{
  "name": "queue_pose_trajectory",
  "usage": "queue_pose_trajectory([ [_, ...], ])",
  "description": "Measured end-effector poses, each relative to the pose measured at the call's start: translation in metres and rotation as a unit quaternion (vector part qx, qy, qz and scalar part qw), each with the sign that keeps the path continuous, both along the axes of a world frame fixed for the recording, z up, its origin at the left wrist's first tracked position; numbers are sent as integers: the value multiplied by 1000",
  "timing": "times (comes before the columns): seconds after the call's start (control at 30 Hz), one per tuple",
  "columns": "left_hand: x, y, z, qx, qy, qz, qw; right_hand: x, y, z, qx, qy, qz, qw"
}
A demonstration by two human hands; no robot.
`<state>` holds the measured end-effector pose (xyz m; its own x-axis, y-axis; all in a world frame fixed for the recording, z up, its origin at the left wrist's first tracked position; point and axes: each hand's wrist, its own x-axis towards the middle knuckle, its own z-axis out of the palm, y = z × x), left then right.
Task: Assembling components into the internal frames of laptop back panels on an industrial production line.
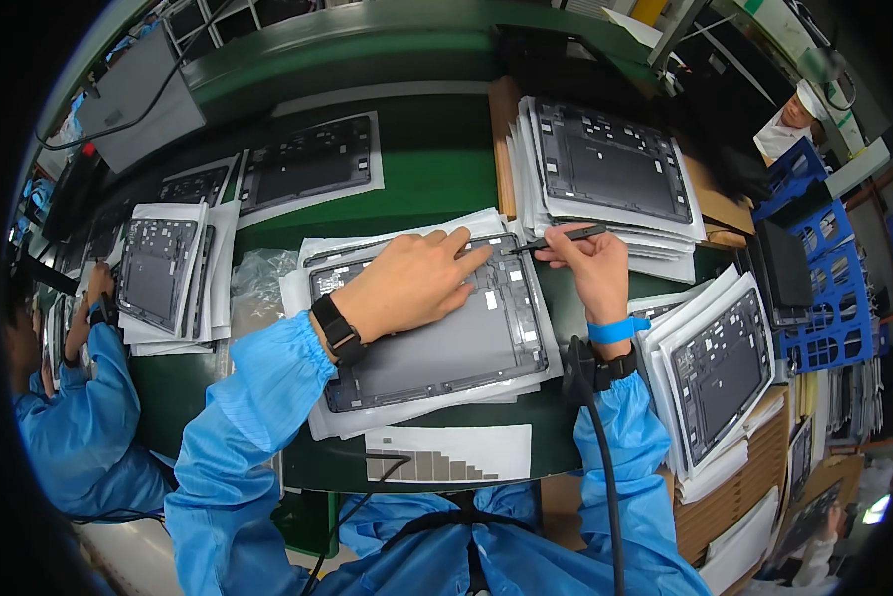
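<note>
A dark grey panel with many small white patches is placed in the middle of the green table, on top of a low pile of white sheets. The left hand is laid over the upper part of this panel, with its fingers kept apart; whether any small piece is held under the fingertips cannot be told. By the right hand a slim black tool is gripped, with thumb and fingers closed on it, and its tip is pointed at the upper right corner of the panel. A white card with grey strips is set near the table's front edge. Similar panels are piled with white sheets in an upper right stack, a lower right stack and a left stack. At the far left, a blue sleeve of a co-worker is seen.
</note>
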<state>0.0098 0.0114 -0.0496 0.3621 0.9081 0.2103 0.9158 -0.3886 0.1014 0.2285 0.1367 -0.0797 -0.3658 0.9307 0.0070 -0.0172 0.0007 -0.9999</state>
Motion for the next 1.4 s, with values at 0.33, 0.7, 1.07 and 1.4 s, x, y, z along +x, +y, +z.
queue_pose_trajectory([
  [0.33,-1,4,-4,-2,-8,-1,1000,-3,5,-7,-6,-9,17,1000],
  [0.7,3,11,-6,2,-2,-8,1000,-6,8,2,15,-42,28,999],
  [1.07,6,16,-6,-6,26,-10,1000,-10,9,4,48,-81,29,995],
  [1.4,7,17,-12,57,115,-24,991,-13,4,7,67,-109,3,992],
])
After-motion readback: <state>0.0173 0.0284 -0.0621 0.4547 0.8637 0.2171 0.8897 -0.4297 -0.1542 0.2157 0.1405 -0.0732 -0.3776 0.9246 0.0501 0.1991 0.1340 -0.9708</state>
